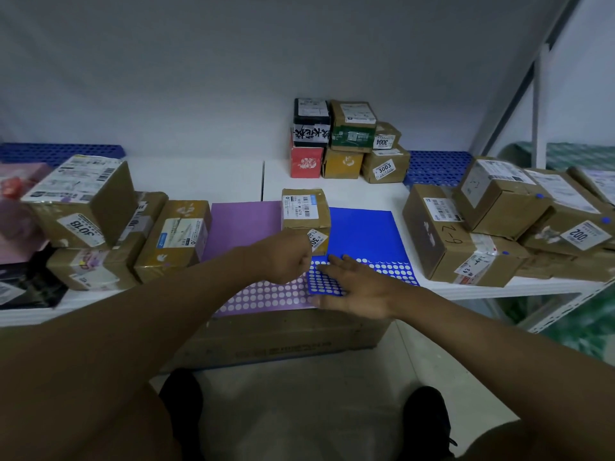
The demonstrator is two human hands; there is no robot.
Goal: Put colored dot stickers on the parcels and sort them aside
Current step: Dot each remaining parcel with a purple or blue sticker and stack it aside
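A small brown parcel [304, 211] with white labels stands on the white shelf [199, 178], between a purple dot-sticker sheet [243, 224] and a blue dot-sticker sheet [366, 234]. My left hand [283, 257] is curled into a fist just in front of the parcel, fingertips at the blue sheet's left edge; whatever they pinch is hidden. My right hand [352, 287] lies flat on the blue sheet's near rows, fingers spread. Both sheets have empty white circles in their near rows.
Brown parcels are piled at the left [83, 201] and at the right [499, 211], some on the right bearing blue dots. A stack of boxes [349, 141] stands at the back. A large cardboard box [283, 337] sits under the shelf edge.
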